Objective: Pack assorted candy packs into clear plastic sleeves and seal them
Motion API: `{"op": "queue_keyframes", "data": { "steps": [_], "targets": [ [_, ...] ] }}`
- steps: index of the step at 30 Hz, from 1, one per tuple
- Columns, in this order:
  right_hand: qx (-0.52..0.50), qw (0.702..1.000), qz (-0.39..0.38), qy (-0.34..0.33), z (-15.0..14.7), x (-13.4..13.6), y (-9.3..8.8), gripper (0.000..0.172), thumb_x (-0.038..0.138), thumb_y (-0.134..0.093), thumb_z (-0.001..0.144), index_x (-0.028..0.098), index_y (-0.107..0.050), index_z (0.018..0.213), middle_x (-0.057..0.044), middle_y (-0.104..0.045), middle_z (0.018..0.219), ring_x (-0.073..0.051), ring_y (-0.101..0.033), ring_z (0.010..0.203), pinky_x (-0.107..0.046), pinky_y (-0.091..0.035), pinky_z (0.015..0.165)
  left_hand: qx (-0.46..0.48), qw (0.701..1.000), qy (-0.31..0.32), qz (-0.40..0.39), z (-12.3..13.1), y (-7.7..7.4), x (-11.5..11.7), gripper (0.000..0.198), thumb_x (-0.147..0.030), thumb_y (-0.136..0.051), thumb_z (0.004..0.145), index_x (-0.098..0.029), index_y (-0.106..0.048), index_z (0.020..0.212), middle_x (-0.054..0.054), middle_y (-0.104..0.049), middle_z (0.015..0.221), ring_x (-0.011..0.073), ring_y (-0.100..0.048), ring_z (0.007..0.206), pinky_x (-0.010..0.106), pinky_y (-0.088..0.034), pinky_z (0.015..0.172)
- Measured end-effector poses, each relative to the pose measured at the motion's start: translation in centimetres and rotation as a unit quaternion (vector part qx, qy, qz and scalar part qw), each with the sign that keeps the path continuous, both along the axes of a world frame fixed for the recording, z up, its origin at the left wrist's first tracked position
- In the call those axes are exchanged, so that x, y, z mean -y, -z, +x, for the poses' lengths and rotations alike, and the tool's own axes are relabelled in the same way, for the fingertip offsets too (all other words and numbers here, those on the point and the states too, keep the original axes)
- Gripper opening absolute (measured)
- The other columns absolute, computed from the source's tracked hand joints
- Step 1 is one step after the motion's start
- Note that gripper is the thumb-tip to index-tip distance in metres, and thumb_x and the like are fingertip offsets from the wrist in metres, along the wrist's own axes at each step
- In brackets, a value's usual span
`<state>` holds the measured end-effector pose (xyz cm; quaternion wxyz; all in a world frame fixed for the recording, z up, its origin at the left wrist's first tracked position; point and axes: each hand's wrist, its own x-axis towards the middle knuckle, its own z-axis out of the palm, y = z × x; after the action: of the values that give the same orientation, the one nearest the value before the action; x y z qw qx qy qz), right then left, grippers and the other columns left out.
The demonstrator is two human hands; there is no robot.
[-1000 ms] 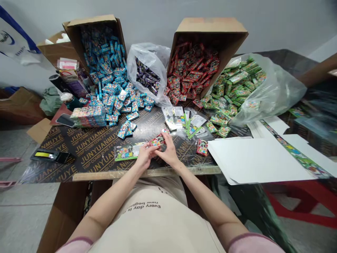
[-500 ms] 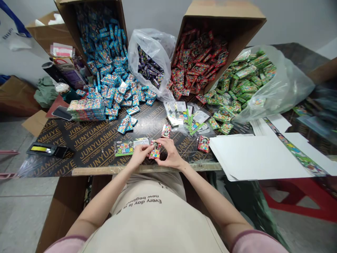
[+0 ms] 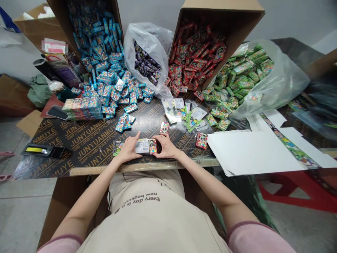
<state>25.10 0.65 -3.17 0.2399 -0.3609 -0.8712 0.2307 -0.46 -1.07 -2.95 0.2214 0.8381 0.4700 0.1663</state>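
A flat clear packet [image 3: 143, 146] with a green printed label and a barcode lies near the table's front edge. My left hand [image 3: 128, 150] spans its middle, thumb along the near side and index finger pointing away past the far side. At the packet's right end is a small red candy box [image 3: 153, 146], gripped between the thumb and fingers of my right hand [image 3: 166, 147]. Whether the box is inside the packet or against its opening, I cannot tell. Just beyond my right hand lies another red box [image 3: 164, 128]; a further red box [image 3: 202, 140] is to the right.
Blue boxes [image 3: 105, 91] spill from a carton at left, red ones [image 3: 195, 65] from another carton. Bags hold purple [image 3: 147, 66] and green boxes [image 3: 244, 75]. Loose packets [image 3: 181, 114] lie mid-table, white card sheets [image 3: 258, 151] at right. A co-worker's blurred arm [image 3: 322, 68] shows far right.
My left hand has moved left from the red box onto the packet. The red box, in my right hand, now meets the packet's right end. The view has shifted slightly.
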Motion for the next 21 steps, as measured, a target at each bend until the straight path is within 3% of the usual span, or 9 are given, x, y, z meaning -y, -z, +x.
{"op": "queue_keyframes", "data": {
  "steps": [3, 6, 8, 12, 13, 15, 17, 19, 21],
  "targets": [
    [-0.012, 0.999, -0.036, -0.026, 0.5, -1.1, -0.1, 0.082, 0.044, -0.077, 0.064, 0.018, -0.044, 0.135, -0.014, -0.059, 0.131, -0.031, -0.055, 0.118, -0.048, -0.028, 0.106, 0.022, 1.0, 0.007, -0.009, -0.3, 0.0, 0.0, 0.122, -0.033, -0.083, 0.059, -0.021, -0.006, 0.154, 0.012, -0.055, 0.124, 0.0302, -0.053, 0.113, 0.048, -0.037, 0.104],
    [-0.029, 0.996, -0.044, 0.068, 0.3, -0.8, -0.1, 0.096, 0.054, -0.079, 0.064, 0.02, -0.037, 0.143, -0.016, -0.053, 0.139, -0.032, -0.049, 0.126, -0.047, -0.028, 0.105, 0.051, 0.998, -0.048, 0.002, -0.3, 0.1, -0.2, 0.12, -0.038, -0.082, 0.061, -0.022, -0.008, 0.154, 0.011, -0.055, 0.124, 0.0301, -0.054, 0.113, 0.046, -0.041, 0.1],
    [-0.03, 0.994, -0.047, 0.092, -0.3, 0.3, 0.0, 0.091, 0.054, -0.076, 0.071, 0.023, -0.035, 0.145, -0.015, -0.053, 0.14, -0.03, -0.049, 0.125, -0.047, -0.026, 0.107, 0.065, 0.994, -0.082, 0.012, 0.0, 0.4, -0.3, 0.119, -0.041, -0.08, 0.062, -0.022, -0.006, 0.154, 0.01, -0.056, 0.123, 0.03, -0.055, 0.112, 0.046, -0.041, 0.1],
    [-0.017, 0.998, -0.055, 0.01, -0.5, 1.5, 0.0, 0.068, 0.047, -0.053, 0.092, 0.025, -0.026, 0.15, -0.011, -0.048, 0.146, -0.022, -0.05, 0.126, -0.043, -0.021, 0.111, 0.049, 0.994, -0.089, 0.028, 0.9, 1.0, -0.4, 0.115, -0.043, -0.078, 0.065, -0.02, -0.008, 0.154, 0.011, -0.057, 0.122, 0.0303, -0.056, 0.11, 0.046, -0.043, 0.097],
    [-0.014, 0.998, -0.043, 0.041, 0.4, 1.0, -0.1, 0.066, 0.046, -0.051, 0.093, 0.025, -0.027, 0.15, -0.011, -0.049, 0.145, -0.023, -0.049, 0.127, -0.043, -0.021, 0.111, 0.035, 0.995, -0.086, 0.033, 1.1, 1.2, -0.4, 0.114, -0.044, -0.077, 0.065, -0.02, -0.009, 0.153, 0.011, -0.057, 0.122, 0.0309, -0.055, 0.109, 0.046, -0.043, 0.097],
    [0.0, 0.981, 0.001, 0.192, 4.0, -0.8, -0.5, 0.062, 0.045, -0.051, 0.092, 0.023, -0.034, 0.147, -0.012, -0.051, 0.143, -0.026, -0.045, 0.13, -0.044, -0.023, 0.11, -0.005, 0.996, -0.076, 0.04, 1.3, 1.6, -0.4, 0.11, -0.047, -0.075, 0.067, -0.019, -0.012, 0.153, 0.012, -0.057, 0.121, 0.0321, -0.054, 0.109, 0.047, -0.042, 0.096],
    [0.038, 0.918, 0.039, 0.392, 9.3, -3.4, -0.9, 0.059, 0.038, -0.049, 0.092, 0.017, -0.037, 0.145, -0.016, -0.049, 0.142, -0.03, -0.041, 0.132, -0.046, -0.025, 0.108, -0.042, 0.996, -0.062, 0.045, 1.3, 1.9, -0.3, 0.105, -0.049, -0.073, 0.07, -0.019, -0.015, 0.153, 0.013, -0.055, 0.121, 0.0327, -0.053, 0.11, 0.048, -0.042, 0.096],
    [0.092, 0.832, 0.027, 0.547, 14.9, -6.0, -1.0, 0.056, 0.029, -0.046, 0.09, 0.014, -0.039, 0.144, -0.02, -0.05, 0.139, -0.033, -0.039, 0.13, -0.049, -0.026, 0.104, -0.064, 0.995, -0.053, 0.052, 1.3, 2.0, -0.1, 0.101, -0.051, -0.07, 0.073, -0.019, -0.016, 0.152, 0.014, -0.054, 0.122, 0.0327, -0.051, 0.111, 0.047, -0.041, 0.096],
    [0.155, 0.793, -0.049, 0.587, 19.5, -7.8, -0.9, 0.058, 0.025, -0.047, 0.087, 0.012, -0.04, 0.143, -0.022, -0.059, 0.127, -0.035, -0.045, 0.121, -0.051, -0.03, 0.097, -0.069, 0.995, -0.053, 0.058, 1.3, 2.1, 0.0, 0.1, -0.051, -0.068, 0.074, -0.019, -0.015, 0.152, 0.014, -0.054, 0.122, 0.0325, -0.05, 0.112, 0.047, -0.041, 0.096]
  ]
}}
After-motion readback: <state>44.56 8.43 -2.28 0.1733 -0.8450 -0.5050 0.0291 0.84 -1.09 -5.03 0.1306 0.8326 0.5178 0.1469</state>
